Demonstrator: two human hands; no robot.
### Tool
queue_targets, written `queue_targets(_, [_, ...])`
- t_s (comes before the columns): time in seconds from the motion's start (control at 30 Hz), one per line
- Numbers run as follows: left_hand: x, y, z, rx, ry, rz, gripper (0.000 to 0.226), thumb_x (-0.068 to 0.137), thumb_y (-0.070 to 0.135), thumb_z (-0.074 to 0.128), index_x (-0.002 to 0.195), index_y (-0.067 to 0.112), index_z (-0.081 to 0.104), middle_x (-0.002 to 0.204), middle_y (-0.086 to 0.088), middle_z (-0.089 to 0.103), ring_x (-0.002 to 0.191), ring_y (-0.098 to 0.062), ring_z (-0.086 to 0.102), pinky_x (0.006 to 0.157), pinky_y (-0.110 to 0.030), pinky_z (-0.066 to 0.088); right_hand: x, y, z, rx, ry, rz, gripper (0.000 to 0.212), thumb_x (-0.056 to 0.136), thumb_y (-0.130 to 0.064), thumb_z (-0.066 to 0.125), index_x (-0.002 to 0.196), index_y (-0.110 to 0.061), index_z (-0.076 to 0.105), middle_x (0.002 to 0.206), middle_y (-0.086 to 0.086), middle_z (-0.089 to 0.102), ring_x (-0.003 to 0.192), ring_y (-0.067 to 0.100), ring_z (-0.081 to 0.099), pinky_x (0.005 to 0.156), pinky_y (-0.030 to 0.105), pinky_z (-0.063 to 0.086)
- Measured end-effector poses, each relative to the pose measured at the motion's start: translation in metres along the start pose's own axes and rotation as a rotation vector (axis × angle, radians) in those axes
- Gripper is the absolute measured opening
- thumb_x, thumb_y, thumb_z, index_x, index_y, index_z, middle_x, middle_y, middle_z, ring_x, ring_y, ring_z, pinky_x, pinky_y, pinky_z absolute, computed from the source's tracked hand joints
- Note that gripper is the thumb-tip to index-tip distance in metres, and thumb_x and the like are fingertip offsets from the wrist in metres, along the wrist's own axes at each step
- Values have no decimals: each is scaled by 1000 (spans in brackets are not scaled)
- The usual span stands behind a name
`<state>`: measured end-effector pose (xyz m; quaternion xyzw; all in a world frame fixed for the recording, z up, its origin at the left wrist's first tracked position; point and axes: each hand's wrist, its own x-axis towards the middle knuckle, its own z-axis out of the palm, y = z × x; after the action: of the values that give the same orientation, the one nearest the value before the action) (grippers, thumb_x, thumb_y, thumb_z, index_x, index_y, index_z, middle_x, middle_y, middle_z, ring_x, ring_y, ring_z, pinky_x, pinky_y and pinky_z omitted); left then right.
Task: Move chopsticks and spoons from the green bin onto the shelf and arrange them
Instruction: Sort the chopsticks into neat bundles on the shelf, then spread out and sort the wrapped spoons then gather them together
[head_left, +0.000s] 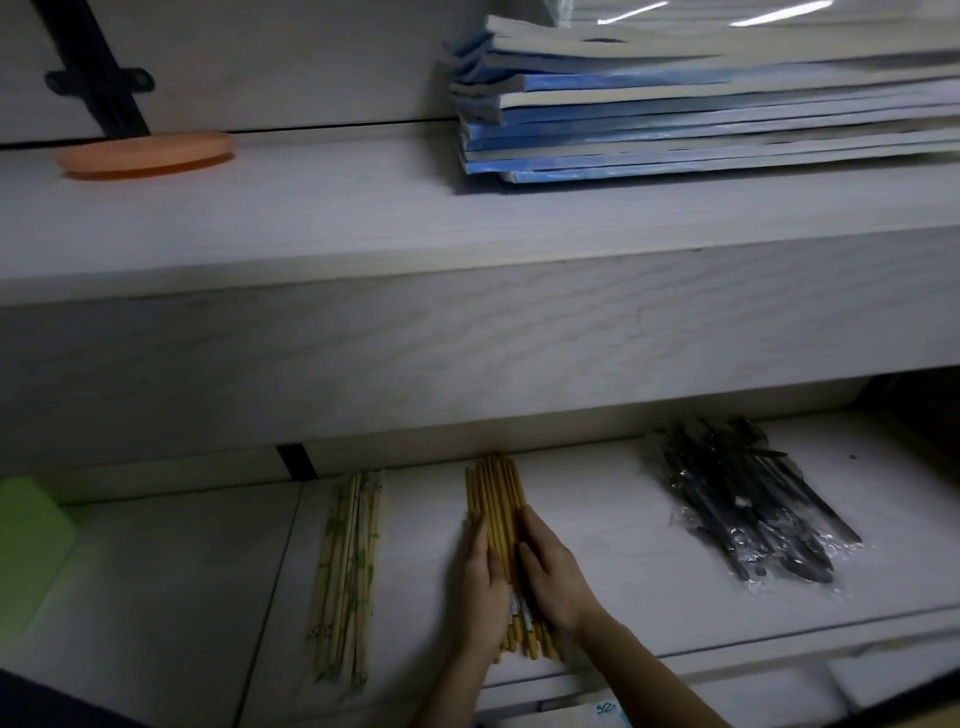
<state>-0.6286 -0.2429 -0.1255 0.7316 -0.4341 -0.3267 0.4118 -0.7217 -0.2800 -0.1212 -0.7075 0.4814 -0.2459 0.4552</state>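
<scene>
Left hand (480, 577) and right hand (551, 571) flank the yellow chopsticks (496, 496) on the shelf (602, 525) — fingers (531, 525) straight, pressing inward. Best to squeeze evenly — then level the tips.

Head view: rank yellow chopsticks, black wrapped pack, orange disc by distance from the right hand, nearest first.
1. yellow chopsticks: lower shelf, touching the right hand.
2. black wrapped pack: same shelf, off to the right.
3. orange disc: upper shelf, far left.
</scene>
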Motion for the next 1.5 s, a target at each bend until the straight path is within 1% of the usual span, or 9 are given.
queue_targets(0.17, [3,6,-8,46,-17,-2,50,100,12,33,149,17,22,155,-1,25,136,-16,37,110,-26,36,5,-5,-10,-77,-17,1,45,99,-19,35,144,-16,28,138,3,46,119,9,45,108,22,35])
queue_targets(0.33, [6,21,-9,17,3,70,35,98,9,39,128,24,46,124,5,48,92,3,52,75,-4,46,2,3,-41,-143,27,7,35,99,-15,37,131,-16,51,130,-2,55,109,-1,46,77,-5,33])
queue_targets(0.43, [12,33,8,-25,75,174,26,95,6,44,111,22,57,114,2,54,101,-11,54,87,-23,45,-4,7,-72,-162,82,-11,29,97,-13,42,118,-18,62,116,-5,64,104,3,54,80,2,38])
queue_targets(0.63, [13,74,66,-111,-54,242,21,93,9,49,92,27,58,94,5,63,92,-11,60,78,-15,46,-12,19,-155,-109,277,-46,27,92,-4,46,105,-17,67,84,-11,65,82,5,63,79,25,52])
queue_targets(0.77, [15,95,116,-126,-92,190,34,90,5,51,76,36,55,83,4,64,85,-19,62,80,-34,50,-14,44,-218,-112,381,-34,25,92,-8,48,102,-21,68,83,-9,66,79,8,63,73,23,49])
queue_targets(0.97, [10,116,185,-123,-102,129,21,87,12,53,79,30,56,82,-2,64,81,-20,62,80,-35,49,-7,110,-296,-95,546,161,17,92,-14,52,103,-12,65,99,6,67,81,16,59,70,21,45])
queue_targets(1.07, [5,121,207,-141,-51,98,25,89,0,52,84,24,57,82,-3,62,82,-20,61,80,-33,49,-5,140,-315,-200,467,322,19,93,-20,53,108,-10,59,105,10,64,85,16,55,76,29,45])
queue_targets(1.33, [-5,131,237,-83,-3,60,33,92,8,52,75,37,52,71,9,58,64,-7,54,61,-18,42,4,158,-312,-547,287,255,33,84,-49,57,101,-21,61,99,0,57,84,15,57,75,32,52])
queue_targets(1.5, [-7,130,238,-28,-4,64,33,93,10,52,75,38,52,71,10,59,66,-9,56,61,-19,44,10,144,-314,-647,201,335,29,90,-39,53,108,-18,62,101,4,66,90,20,63,71,27,47])
